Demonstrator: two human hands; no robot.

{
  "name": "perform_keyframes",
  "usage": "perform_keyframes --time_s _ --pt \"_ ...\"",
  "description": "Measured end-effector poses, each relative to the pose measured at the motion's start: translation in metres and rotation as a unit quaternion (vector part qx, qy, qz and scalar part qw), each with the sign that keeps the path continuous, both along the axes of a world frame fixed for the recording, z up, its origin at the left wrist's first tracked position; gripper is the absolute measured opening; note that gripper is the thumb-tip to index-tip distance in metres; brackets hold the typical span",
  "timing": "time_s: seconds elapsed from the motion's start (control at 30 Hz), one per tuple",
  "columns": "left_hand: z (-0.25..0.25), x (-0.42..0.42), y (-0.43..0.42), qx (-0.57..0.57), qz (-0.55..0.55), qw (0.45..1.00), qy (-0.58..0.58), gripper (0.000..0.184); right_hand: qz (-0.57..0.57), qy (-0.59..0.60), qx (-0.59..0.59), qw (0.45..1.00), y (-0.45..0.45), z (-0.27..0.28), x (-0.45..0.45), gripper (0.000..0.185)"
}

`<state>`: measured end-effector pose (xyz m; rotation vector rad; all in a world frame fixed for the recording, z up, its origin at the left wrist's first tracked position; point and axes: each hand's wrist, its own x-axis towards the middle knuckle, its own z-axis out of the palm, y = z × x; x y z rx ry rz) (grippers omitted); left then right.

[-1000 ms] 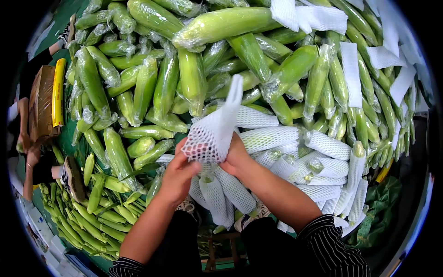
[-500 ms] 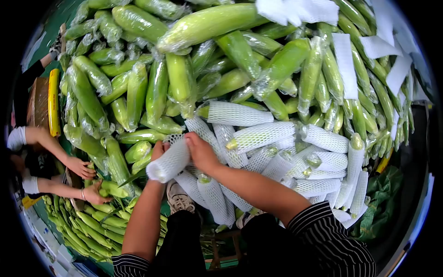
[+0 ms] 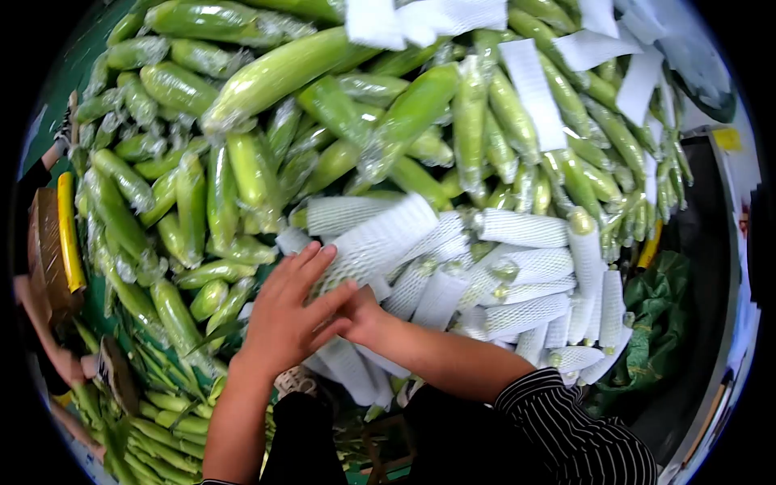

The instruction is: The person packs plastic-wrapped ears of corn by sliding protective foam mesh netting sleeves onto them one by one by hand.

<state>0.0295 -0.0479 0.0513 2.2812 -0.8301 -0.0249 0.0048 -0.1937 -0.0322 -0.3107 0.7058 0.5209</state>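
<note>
A white foam-net sleeve [image 3: 380,241] slants up to the right in front of my hands, its lower end against the fingers of my left hand. My left hand [image 3: 284,309] is open, back up, with its fingers spread beside that end. Close to its right is my right hand [image 3: 364,317], bent inward; its fingertips are hidden behind my left hand, so its grip cannot be made out. Net-covered corn [image 3: 525,229] lies piled to the right of my hands.
Film-wrapped green corn [image 3: 271,79] fills the back and left. Flat white foam sleeves [image 3: 533,93] lie on the heap. Unwrapped corn [image 3: 166,440] is at the lower left, near another person's arm [image 3: 56,343]. Green crumpled sheeting [image 3: 651,323] is at the right.
My hands and the sleeve have shifted; the sleeve now points up and right instead of down and left. My left hand's fingers have spread. The other person's hands have drawn back left.
</note>
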Motion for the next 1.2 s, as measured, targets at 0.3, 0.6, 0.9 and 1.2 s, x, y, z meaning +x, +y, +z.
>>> perform_keyframes --time_s 0.3,0.6,0.9,1.2 --pt "-0.061 -0.039 0.011 -0.128 0.289 0.919 0.234 0.035 0.205 -0.462 -0.798 0.327 -0.113 0.061 0.065 0.052" --pt "-0.025 -0.030 -0.015 -0.347 0.162 0.915 -0.126 0.081 0.027 -0.630 -0.774 0.050 -0.124 0.077 0.152 0.041" --pt "-0.049 -0.017 -0.012 -0.397 0.384 0.831 0.071 0.026 0.385 -0.699 -0.536 0.274 -0.062 0.090 0.080 0.037" --pt "-0.061 -0.024 0.015 -0.522 0.308 0.787 0.117 0.019 0.174 -0.201 -0.955 0.133 -0.300 0.108 0.267 0.058"
